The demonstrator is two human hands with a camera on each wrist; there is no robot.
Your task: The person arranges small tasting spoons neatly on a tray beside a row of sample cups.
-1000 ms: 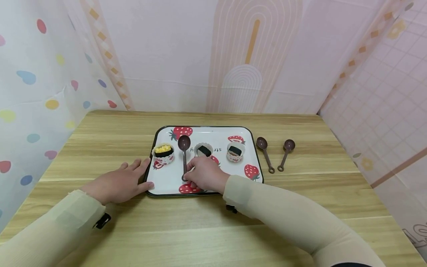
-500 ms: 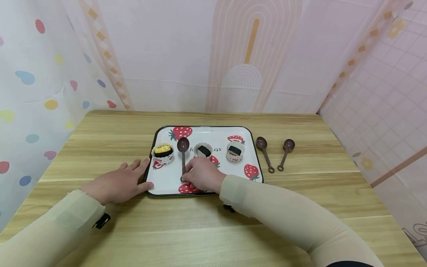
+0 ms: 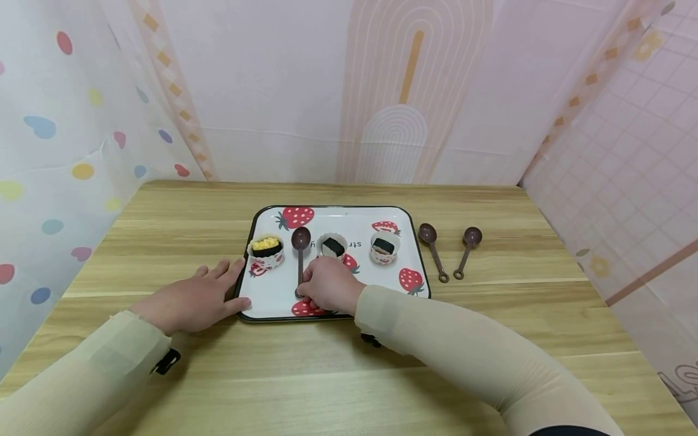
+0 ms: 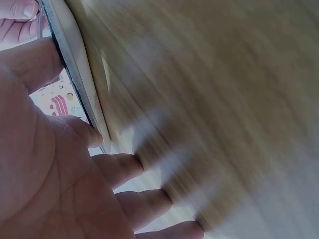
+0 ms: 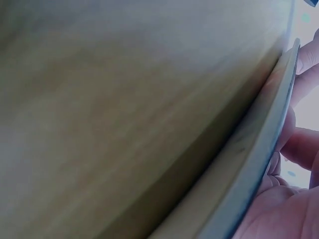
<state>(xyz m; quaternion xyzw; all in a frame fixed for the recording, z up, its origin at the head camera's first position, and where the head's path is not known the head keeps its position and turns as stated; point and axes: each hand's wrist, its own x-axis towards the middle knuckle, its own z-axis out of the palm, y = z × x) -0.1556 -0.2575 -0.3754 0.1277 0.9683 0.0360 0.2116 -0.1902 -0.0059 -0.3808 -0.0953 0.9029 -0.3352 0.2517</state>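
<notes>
The right hand (image 3: 329,284) pinched a brown spoon (image 3: 300,238) by its handle, apparently positioning it on the tray (image 3: 354,221) between paper cups (image 3: 267,262); letting go seemed needed next. The left hand (image 3: 193,300), fingers spread, touched the rim.

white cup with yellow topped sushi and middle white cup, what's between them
A dark brown spoon, pinched by the right hand, as the head view shows.
</notes>
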